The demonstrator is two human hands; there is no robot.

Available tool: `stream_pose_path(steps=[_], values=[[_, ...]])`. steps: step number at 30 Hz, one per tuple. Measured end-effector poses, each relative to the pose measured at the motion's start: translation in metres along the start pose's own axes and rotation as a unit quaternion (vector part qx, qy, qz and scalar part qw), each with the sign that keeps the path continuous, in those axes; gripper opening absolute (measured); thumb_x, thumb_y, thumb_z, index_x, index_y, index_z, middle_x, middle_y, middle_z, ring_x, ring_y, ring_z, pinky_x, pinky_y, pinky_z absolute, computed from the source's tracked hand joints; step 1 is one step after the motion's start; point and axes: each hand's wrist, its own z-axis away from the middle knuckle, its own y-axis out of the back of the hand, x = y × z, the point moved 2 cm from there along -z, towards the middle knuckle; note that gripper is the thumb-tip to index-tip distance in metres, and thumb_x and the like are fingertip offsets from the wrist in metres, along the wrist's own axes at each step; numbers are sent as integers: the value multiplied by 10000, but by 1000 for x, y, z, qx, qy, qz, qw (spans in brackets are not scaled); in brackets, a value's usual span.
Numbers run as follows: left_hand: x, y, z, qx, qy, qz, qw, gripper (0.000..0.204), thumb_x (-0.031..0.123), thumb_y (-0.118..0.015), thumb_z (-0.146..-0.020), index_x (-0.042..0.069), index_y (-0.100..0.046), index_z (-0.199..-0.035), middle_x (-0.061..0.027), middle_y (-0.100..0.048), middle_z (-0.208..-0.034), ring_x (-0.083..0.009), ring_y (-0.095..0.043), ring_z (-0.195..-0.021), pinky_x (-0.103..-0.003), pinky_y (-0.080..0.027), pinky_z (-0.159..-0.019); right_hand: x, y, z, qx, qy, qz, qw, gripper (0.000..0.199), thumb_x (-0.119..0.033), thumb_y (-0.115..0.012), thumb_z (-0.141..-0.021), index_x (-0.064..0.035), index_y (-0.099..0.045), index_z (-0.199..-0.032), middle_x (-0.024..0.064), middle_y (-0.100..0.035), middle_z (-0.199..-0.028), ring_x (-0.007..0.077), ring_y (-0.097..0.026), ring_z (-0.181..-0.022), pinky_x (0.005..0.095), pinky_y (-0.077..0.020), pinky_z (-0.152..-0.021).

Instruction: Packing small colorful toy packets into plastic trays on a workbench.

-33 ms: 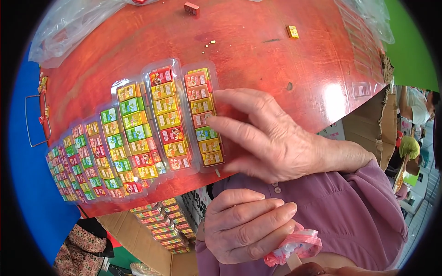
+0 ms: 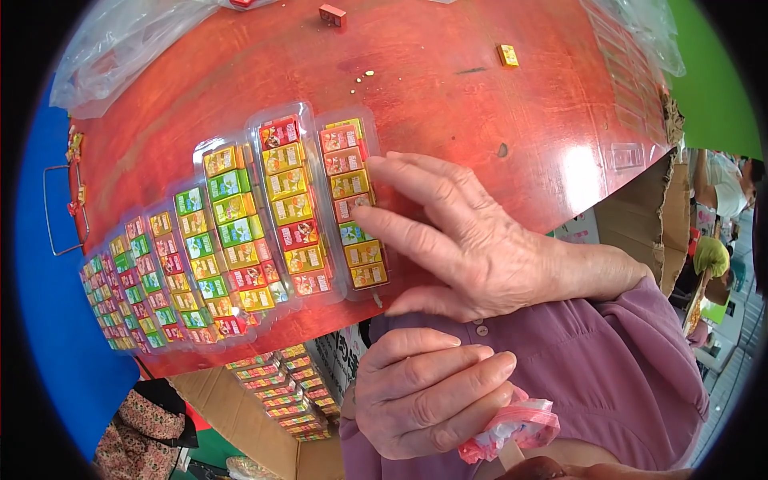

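My right hand (image 2: 472, 248) reaches in from the right with its fingers spread, holding nothing I can see. Its fingertips are at the right edge of the nearest clear plastic tray (image 2: 370, 132), which bears a column of small yellow, red, pink and green printed boxes (image 2: 349, 185). Whether they touch it, I cannot tell. Close to my chest, my left hand (image 2: 432, 392) is closed, fingers curled, around a crumpled pink-and-white wrapper (image 2: 520, 424). A pale flat piece shows beneath the wrapper; its kind is unclear.
More filled trays (image 2: 228, 188) line the red table (image 2: 464, 112) leftward. A red box (image 2: 333, 15) and a yellow box (image 2: 508, 55) lie farther back. Clear plastic bags (image 2: 132, 52) cover the far left corner. Below the edge, a cardboard carton (image 2: 228, 412) holds stacked trays.
My right hand has shifted very slightly, its fingers spreading a little and its thumb coming clearer. My left hand and the trays stay put.
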Motion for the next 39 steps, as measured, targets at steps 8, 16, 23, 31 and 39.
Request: stream_pose_path(steps=[8,16,23,31,39], values=[[2,-2,-2,-9,17,9,1000,294,238,-803,-796,117,-697,-1042,-38,-736,-1033,-141,-682,-874,-257,-526,-680,11,-18,-1,-19,15,21,999,878,-377,-809,-754,-100,-412,-1485,239,-273,-1557,443,-376,-1369,530,-382,-1083],[1,-6,-9,-27,7,4,1000,289,237,-800,-808,117,-690,-1046,-30,-732,-1037,-133,-679,-870,-257,-523,-686,14,-16,0,12,0,-33,999,880,-264,-849,-710,-94,-429,-1465,241,-297,-1539,437,-380,-1370,521,-386,-1082],[-1,-12,-17,-45,-1,16,999,273,221,-789,-817,106,-689,-1044,-38,-731,-1033,-133,-679,-856,-257,-519,-688,17,-16,2,21,0,-82,996,874,-307,-856,-718,-83,-430,-1448,267,-293,-1521,434,-397,-1352,517,-385,-1079],[-4,-19,-21,-45,5,28,999,266,219,-783,-807,102,-699,-1031,-48,-734,-1036,-144,-681,-859,-266,-523,-699,25,-14,3,24,16,-93,995,867,-426,-807,-768,-69,-417,-1454,288,-274,-1532,427,-413,-1342,513,-403,-1041],[-6,-22,-22,-36,8,33,999,266,219,-785,-802,101,-702,-1026,-59,-737,-1026,-147,-684,-857,-268,-525,-709,27,-17,3,28,10,-93,995,871,-411,-795,-791,-64,-392,-1481,295,-279,-1529,431,-418,-1339,515,-409,-1031]])
